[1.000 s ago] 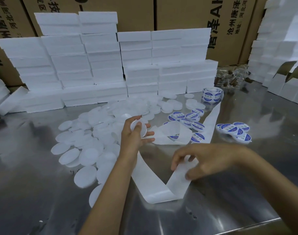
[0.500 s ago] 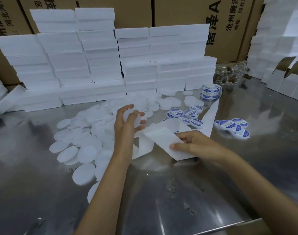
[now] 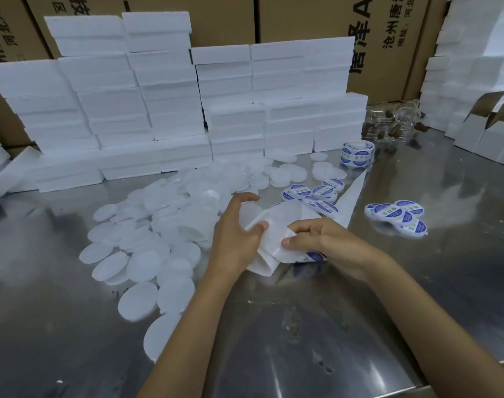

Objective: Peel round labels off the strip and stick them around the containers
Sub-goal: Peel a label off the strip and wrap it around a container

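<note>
white boxes (image 3: pixel 170 110) behind plain containers (image 3: pixel 147 242)

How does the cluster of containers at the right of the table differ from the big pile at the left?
The right cluster carries blue-and-white round labels on top; the left pile is plain translucent white, unlabelled. The right cluster holds only a few pieces, overlapping; the left pile has many, spread widely over the steel table. The left pile lies beside the left hand; the right cluster lies apart from both hands. Both are flat round pieces.
</note>
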A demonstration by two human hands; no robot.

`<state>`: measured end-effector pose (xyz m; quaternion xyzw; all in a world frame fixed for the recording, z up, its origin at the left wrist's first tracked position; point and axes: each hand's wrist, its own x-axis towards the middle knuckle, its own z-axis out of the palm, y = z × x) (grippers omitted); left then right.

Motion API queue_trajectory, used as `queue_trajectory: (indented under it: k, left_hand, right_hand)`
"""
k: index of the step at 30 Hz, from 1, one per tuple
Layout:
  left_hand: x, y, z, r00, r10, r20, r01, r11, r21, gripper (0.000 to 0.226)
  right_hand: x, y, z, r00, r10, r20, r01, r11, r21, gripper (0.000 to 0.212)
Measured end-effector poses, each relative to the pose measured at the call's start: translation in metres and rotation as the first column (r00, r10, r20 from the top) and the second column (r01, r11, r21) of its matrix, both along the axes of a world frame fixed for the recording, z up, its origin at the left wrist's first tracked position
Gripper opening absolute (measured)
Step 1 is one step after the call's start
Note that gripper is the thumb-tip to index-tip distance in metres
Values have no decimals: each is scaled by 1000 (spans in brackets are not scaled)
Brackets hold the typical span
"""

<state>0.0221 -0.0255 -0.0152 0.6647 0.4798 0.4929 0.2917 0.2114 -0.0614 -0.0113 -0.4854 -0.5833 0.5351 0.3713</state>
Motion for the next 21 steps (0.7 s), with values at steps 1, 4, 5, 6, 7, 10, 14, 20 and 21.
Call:
queue_trajectory:
  k: [1,4,5,6,7,10,14,20,21]
  left_hand:
    - [-2,2,0,999,32,5,-32,999,-3,44]
    - [-6,6,-2,992,125,11,-124,991,-46,42]
    - [-7,7,-4,989,147,-5,-147,988,-57,41]
    - [-7,7,-6,987,157,-28,-158,986,-61,41]
    - [-6,7,-8,986,155,-52,-158,986,-57,42]
    - [-4,8,-13,984,132,-119,-140,988,-59,46]
    - [-2,9,-18,980,118,-162,-135,986,-97,46]
    - [1,10,-20,976,94,-194,-119,985,-125,47]
    - [1,10,-20,977,92,-193,-117,985,-124,47]
  right_hand:
    - [4,-1,0,1000,23,3,-23,1000,1,14]
    - [11,-3,-2,998,42,40,-42,999,-6,20]
    - [12,-4,-3,998,31,48,-31,1000,-6,21]
    - [12,-4,-4,999,19,48,-19,1000,-1,22]
    - [12,-4,-5,999,12,43,-13,1000,8,25]
    - [12,-5,-3,997,52,54,-55,997,56,41]
    - [12,-7,-5,998,63,20,-65,990,121,34]
    - [10,-7,-6,999,6,34,-12,984,175,27]
    - [10,-7,-5,1000,5,23,-9,983,184,26]
